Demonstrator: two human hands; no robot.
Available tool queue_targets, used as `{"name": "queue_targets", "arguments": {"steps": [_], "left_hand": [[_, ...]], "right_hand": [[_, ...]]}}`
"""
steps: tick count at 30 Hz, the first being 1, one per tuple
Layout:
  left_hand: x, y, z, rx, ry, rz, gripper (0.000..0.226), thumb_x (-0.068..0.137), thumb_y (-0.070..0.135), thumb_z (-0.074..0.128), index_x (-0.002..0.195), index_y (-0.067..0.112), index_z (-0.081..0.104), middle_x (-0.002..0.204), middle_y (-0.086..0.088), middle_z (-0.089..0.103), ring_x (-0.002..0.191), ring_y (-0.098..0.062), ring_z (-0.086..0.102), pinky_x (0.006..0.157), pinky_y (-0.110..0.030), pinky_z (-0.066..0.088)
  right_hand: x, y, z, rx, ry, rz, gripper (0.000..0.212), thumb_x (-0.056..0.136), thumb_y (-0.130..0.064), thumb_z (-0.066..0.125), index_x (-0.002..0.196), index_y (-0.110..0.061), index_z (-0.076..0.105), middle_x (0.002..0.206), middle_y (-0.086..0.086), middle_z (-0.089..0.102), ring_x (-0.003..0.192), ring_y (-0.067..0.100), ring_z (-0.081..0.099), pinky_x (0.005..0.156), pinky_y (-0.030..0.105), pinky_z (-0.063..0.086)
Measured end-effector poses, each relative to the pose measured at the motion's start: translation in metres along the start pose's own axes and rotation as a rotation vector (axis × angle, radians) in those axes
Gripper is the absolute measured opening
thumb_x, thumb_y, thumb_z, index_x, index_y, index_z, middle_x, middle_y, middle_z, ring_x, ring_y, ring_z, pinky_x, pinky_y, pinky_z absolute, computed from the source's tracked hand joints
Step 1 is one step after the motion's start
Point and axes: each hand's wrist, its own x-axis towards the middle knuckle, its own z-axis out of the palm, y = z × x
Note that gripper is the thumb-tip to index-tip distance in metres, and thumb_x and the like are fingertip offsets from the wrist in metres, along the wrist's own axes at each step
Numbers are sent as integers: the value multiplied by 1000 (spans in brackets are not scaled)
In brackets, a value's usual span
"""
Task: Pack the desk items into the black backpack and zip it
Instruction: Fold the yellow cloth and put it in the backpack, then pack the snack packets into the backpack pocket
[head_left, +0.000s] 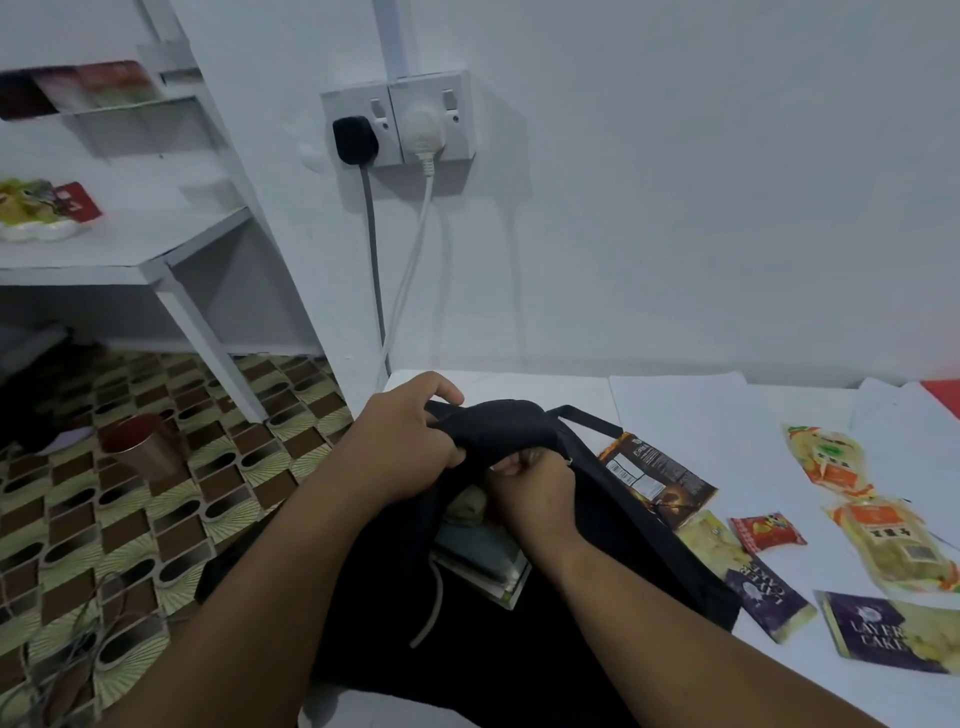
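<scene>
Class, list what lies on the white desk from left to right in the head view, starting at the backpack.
black backpack → dark brown snack packet → small red sweet packet → purple Layer Cake packet

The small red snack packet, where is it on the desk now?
In the head view, the small red snack packet lies on the white desk, right of the black backpack, between the dark brown sachet and the purple Layer Cake packets.

A plain white wall (675, 182) is seen at the far side, with a double socket (399, 118) fitted to it; 2 plugs are inserted. A white shelf unit (156, 249) is placed at the left. The floor (156, 493) is covered in brown-and-cream patterned tiles.
</scene>
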Motion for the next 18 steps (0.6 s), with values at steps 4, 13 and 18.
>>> {"name": "queue_targets", "arguments": {"steps": [4,13,18], "left_hand": [[3,-4,1,-42,-16,-20,41,77,6,75,102,36,61,93,5,74,86,-18,69,82,-37,57],[-2,-12,28,-38,-91,1,39,81,20,77,107,38,55,103,7,66,90,-8,63,72,-24,45],[-20,-23,53,9,-40,74,39,85,48,70,115,40,47,103,14,57,91,1,57,73,-21,44]], "right_hand": [[0,7,-8,-31,67,-58,17,68,-13,83,74,-15,67,66,-3,66,61,7,59,55,11,40],[-3,8,-18,-88,29,-35,33,75,-2,61,49,-16,47,44,-8,53,46,-2,52,49,12,35],[-20,19,-37,-51,-218,-39,18,85,-4,62,69,-6,70,59,10,60,53,10,51,54,26,43]]}}
